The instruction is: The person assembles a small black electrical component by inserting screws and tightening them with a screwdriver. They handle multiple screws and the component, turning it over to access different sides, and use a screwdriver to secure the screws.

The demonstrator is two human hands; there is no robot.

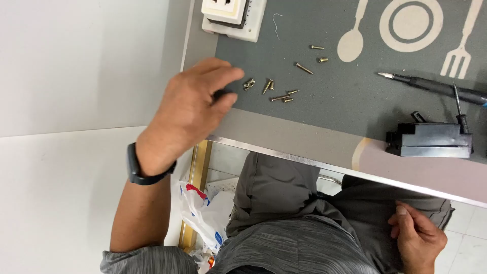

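My left hand (190, 114) reaches over the near left corner of a grey mat (345, 96). Its thumb and fingertips are pinched on a small dark piece (220, 94); what the piece is cannot be told. Just right of the fingertips lie several brass screws (276, 91), scattered loose on the mat. A dark band sits on that wrist. My right hand (418, 236) rests below the table on my grey trouser leg with its fingers curled and nothing in it.
A white socket plate (231, 18) lies at the mat's far left. A black screwdriver (436, 87) lies at the right, above a black box-shaped part (431, 139). The table's metal edge (314, 163) runs across my lap. A plastic bag (203, 210) sits on the floor.
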